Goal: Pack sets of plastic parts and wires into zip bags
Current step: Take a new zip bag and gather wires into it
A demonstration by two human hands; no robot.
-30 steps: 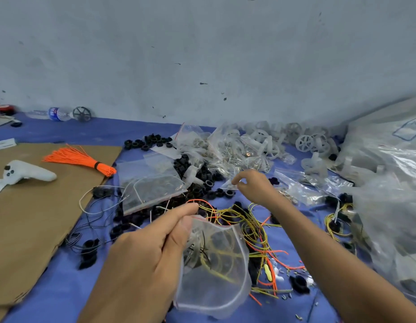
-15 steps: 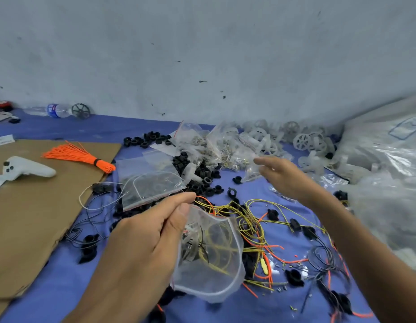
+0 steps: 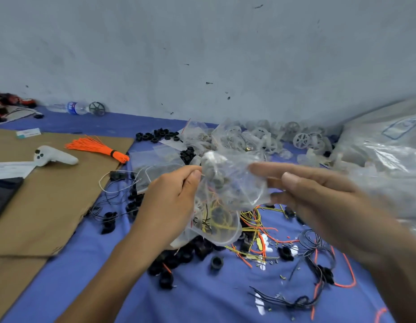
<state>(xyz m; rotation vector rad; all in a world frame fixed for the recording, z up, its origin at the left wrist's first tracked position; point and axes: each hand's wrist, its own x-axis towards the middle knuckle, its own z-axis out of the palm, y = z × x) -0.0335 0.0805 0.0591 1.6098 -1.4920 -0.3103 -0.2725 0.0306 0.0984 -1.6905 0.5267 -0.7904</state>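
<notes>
My left hand [image 3: 169, 201] pinches the top edge of a clear zip bag [image 3: 216, 227], which hangs open and holds yellow and orange wires and dark parts. My right hand [image 3: 318, 201], blurred by motion, holds a small clear packet [image 3: 237, 176] with pale parts between thumb and outstretched fingers, right at the bag's mouth. Loose yellow and orange wires [image 3: 256, 220] lie on the blue cloth under the bag. Black plastic parts [image 3: 179, 257] are heaped below my left hand. White plastic wheels [image 3: 300, 139] and more clear packets [image 3: 202, 136] lie along the wall.
A brown cardboard sheet [image 3: 51, 201] covers the left side, with an orange wire bundle [image 3: 97, 148] and a white controller [image 3: 53, 157] on it. A water bottle [image 3: 72, 107] lies by the wall. Large plastic sacks [image 3: 384, 155] fill the right. Black wires [image 3: 307, 299] trail at bottom right.
My right hand has come back from the packet pile by the wall with a clear packet and now meets the zip bag. My left hand has raised the bag toward it.
</notes>
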